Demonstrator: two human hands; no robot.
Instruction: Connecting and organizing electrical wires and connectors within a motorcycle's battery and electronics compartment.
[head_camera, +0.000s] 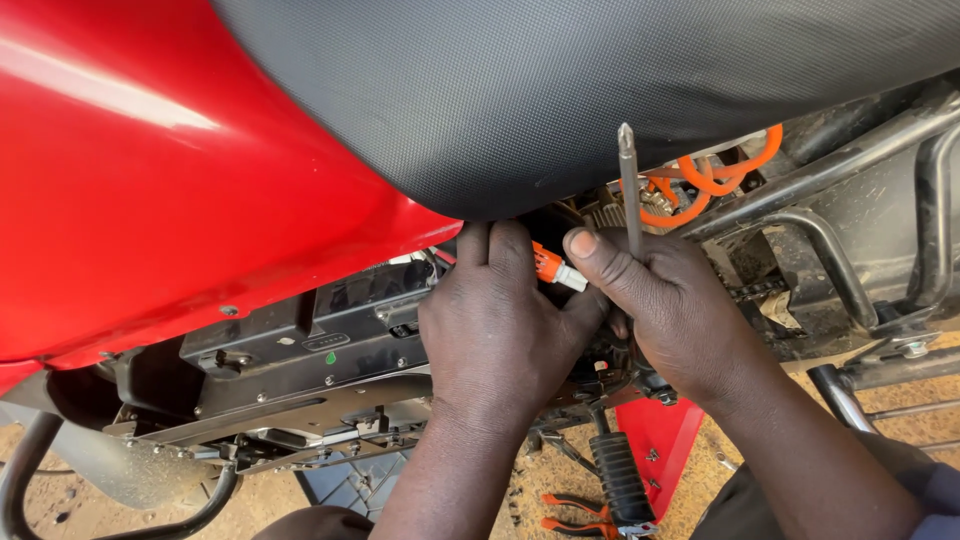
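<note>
Both my hands work under the black textured seat (560, 90) of a red motorcycle (150, 180). My left hand (495, 330) reaches up beneath the seat's lower edge, fingers pressed on an orange and white connector (553, 268). My right hand (665, 300) pinches the white end of that connector with its thumb and also grips a screwdriver (628, 185), whose metal shaft points upward past the seat edge. The connector's far end is hidden under the seat.
Orange cables (705, 180) loop behind the black frame tubes (830, 260) on the right. A dark battery or motor housing (300, 360) sits at the lower left. Below are a ribbed footpeg (622, 480), orange-handled pliers (575, 515) and sandy ground (60, 500).
</note>
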